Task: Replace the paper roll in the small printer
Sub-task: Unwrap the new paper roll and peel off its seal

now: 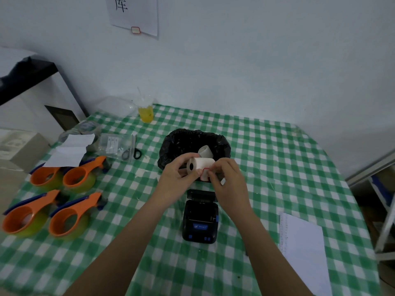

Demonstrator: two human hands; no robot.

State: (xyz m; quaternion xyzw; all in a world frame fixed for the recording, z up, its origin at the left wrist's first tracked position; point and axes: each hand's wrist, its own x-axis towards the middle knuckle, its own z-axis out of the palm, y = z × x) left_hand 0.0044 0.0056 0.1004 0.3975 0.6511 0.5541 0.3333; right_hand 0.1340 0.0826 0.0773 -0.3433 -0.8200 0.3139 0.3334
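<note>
Left hand (178, 176) is gripping the roll (199, 164) above the open printer (200, 216); right hand (227, 180) is pinching its red-edged label (204, 174) between fingertips

four tape dispensers (57, 201) (orange) | scissors (133, 151) | notebook (303, 251)

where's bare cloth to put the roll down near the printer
Bare cloth lies right of the printer, up to the notepad, and between printer and tape dispensers. The left edge is crowded; the bin blocks behind.
</note>
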